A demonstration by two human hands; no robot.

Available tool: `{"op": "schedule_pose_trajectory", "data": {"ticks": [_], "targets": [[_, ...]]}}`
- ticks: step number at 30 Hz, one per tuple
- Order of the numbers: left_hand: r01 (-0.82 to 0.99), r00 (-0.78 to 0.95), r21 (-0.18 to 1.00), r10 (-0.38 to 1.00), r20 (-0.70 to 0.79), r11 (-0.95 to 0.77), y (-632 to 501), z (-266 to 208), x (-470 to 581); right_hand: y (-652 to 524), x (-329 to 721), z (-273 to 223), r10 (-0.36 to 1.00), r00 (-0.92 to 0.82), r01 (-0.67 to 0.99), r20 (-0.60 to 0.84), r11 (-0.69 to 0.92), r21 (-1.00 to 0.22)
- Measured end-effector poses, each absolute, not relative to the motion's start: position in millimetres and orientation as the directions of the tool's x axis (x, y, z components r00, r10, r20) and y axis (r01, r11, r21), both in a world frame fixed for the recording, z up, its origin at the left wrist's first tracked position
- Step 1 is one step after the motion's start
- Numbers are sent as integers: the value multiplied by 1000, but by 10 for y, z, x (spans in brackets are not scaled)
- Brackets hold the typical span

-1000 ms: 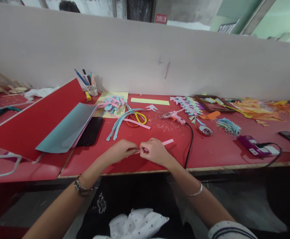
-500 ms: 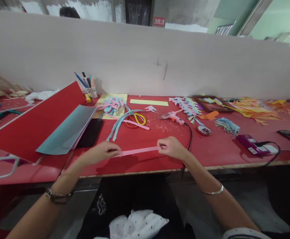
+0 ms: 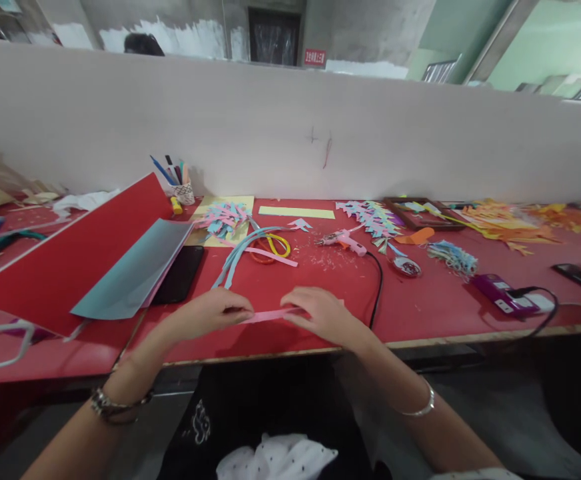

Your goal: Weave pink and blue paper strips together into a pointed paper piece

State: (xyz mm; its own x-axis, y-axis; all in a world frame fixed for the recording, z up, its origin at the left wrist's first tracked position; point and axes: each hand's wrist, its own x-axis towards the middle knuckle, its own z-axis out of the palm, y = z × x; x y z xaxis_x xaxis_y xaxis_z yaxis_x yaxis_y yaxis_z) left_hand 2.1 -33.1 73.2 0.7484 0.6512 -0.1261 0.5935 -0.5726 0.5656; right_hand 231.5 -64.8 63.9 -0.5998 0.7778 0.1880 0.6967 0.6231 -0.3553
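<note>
A narrow pink paper strip [image 3: 269, 315] stretches between my two hands, just above the front of the red table. My left hand [image 3: 220, 309] pinches its left end between thumb and fingertips. Farther along the strip, my right hand [image 3: 318, 312] grips it with the thumb underneath and fingers on top; a bit of its far end shows beyond that hand. Behind my hands lie light blue paper strips [image 3: 240, 251], another pink strip [image 3: 278, 256] and yellow-handled scissors [image 3: 281, 244].
A pink glue gun [image 3: 344, 241] with a black cord rests behind my right hand. Cut paper pieces [image 3: 224, 220] are piled at the back. To the left stand a leaning red board [image 3: 85, 253] and a black phone [image 3: 179, 273]. A purple power block [image 3: 504, 293] sits right.
My right hand has slid left along the pink strip, closer to my left hand, and its grip has changed from a fist to a flatter pinch. The view has tilted slightly up.
</note>
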Motion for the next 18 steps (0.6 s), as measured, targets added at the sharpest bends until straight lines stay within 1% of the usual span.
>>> {"op": "schedule_pose_trajectory", "data": {"ticks": [2, 3, 5, 7, 9, 11, 14, 16, 18], "targets": [[608, 751, 515, 648, -126, -604, -332, 753, 47, -639, 2197, 654, 803, -593, 738, 50, 568, -364], [613, 754, 481, 647, -119, -626, -334, 753, 56, -626, 2162, 661, 817, -577, 758, 12, 541, -364], [623, 755, 396, 651, -80, -675, -345, 737, 90, -593, 2114, 672, 825, -566, 770, -11, 524, -364], [644, 746, 288, 665, -36, -708, -366, 714, 154, -555, 2069, 671, 811, -586, 753, -4, 542, -372], [686, 720, 169, 693, -25, -707, -390, 702, 238, -518, 2021, 652, 804, -594, 734, 17, 551, -397], [728, 686, 33, 727, -31, -685, -412, 703, 311, -484, 1984, 621, 803, -594, 694, 49, 542, -474], [715, 686, -172, 728, -17, -678, -439, 698, 358, -449, 1971, 577, 790, -611, 556, 55, 477, -681], [667, 723, -262, 691, 0, -697, -451, 677, 347, -438, 1983, 565, 768, -640, 451, 27, 404, -796], [624, 759, -304, 650, 21, -719, -459, 649, 318, -434, 2000, 571, 745, -667, 384, 8, 353, -853]]}}
